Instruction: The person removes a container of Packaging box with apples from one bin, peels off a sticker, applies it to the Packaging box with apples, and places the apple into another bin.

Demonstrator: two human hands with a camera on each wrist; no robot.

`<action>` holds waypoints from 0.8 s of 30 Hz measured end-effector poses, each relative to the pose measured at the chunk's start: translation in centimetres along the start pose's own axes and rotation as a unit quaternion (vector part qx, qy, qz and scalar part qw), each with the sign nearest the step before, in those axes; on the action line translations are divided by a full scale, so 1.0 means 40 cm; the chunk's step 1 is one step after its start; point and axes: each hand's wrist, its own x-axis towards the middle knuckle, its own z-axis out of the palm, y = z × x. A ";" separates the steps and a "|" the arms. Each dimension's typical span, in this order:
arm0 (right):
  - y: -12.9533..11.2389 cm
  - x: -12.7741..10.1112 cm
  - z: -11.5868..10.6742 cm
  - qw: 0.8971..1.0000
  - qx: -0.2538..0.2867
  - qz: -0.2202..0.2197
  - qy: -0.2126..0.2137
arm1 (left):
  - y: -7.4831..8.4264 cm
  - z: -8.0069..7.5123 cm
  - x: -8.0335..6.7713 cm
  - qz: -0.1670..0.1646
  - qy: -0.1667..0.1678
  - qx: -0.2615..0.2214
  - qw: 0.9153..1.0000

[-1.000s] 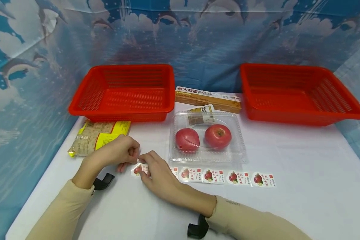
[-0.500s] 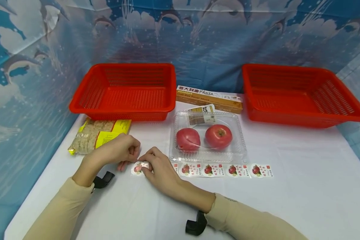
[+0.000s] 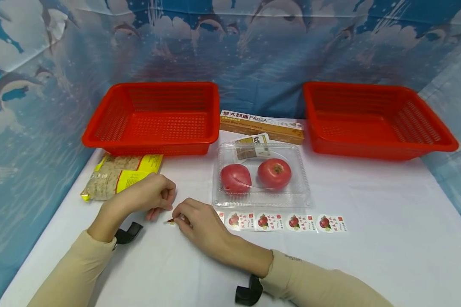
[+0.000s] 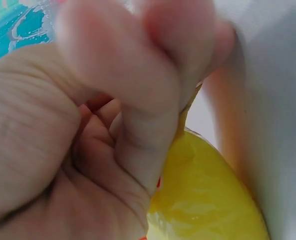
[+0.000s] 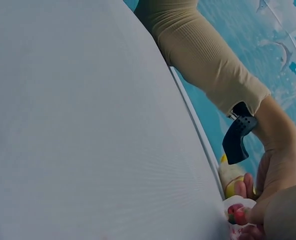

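In the head view, my right hand (image 3: 205, 224) pinches a small white sticker (image 3: 170, 221) printed with a red fruit, at the left end of a row of like stickers (image 3: 269, 222). The pinched sticker is tilted up, and my right fingers hide much of it. Its printed face (image 5: 233, 207) shows in the right wrist view. Close on the left, my left hand (image 3: 150, 194) has curled fingers, with thumb and index tips together beside the sticker. I cannot tell whether they hold its edge. The left wrist view shows those fingertips (image 4: 105, 47) blurred and large.
Behind the stickers sits a clear plastic box (image 3: 297, 194) with two red fruits (image 3: 274, 174). A sachet (image 3: 253, 146) and a pasta box (image 3: 261, 126) lie farther back. Red baskets stand left (image 3: 150, 148) and right (image 3: 384, 150). A yellow-labelled bag (image 3: 107, 175) lies beyond my left hand.
The end sticker lay face up under my right fingertips and now is tilted up, with less of it visible. My right fingers have drawn in slightly; my left hand has hardly moved.
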 end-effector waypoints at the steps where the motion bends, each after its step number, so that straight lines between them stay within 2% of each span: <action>1: -0.002 0.000 -0.003 1.000 -0.002 -0.006 0.007 | 0.000 0.000 0.000 0.001 0.000 0.003 1.000; 6: -0.018 -0.010 -0.012 0.998 -0.024 -0.043 0.037 | 0.000 0.002 -0.004 0.009 -0.001 -0.002 1.000; 13: -0.032 -0.033 -0.036 0.995 -0.048 -0.073 0.045 | 0.002 0.002 -0.006 0.013 -0.001 -0.006 1.000; 16: -0.038 -0.043 -0.056 0.995 -0.031 -0.076 0.048 | 0.002 0.001 -0.006 0.015 -0.001 -0.001 1.000; 20: -0.047 -0.053 -0.087 0.996 0.021 -0.068 0.058 | 0.002 0.001 -0.005 0.015 -0.004 0.001 1.000; 24: -0.055 -0.058 -0.128 0.993 0.060 -0.055 0.087 | 0.001 0.001 -0.007 0.015 -0.006 -0.003 1.000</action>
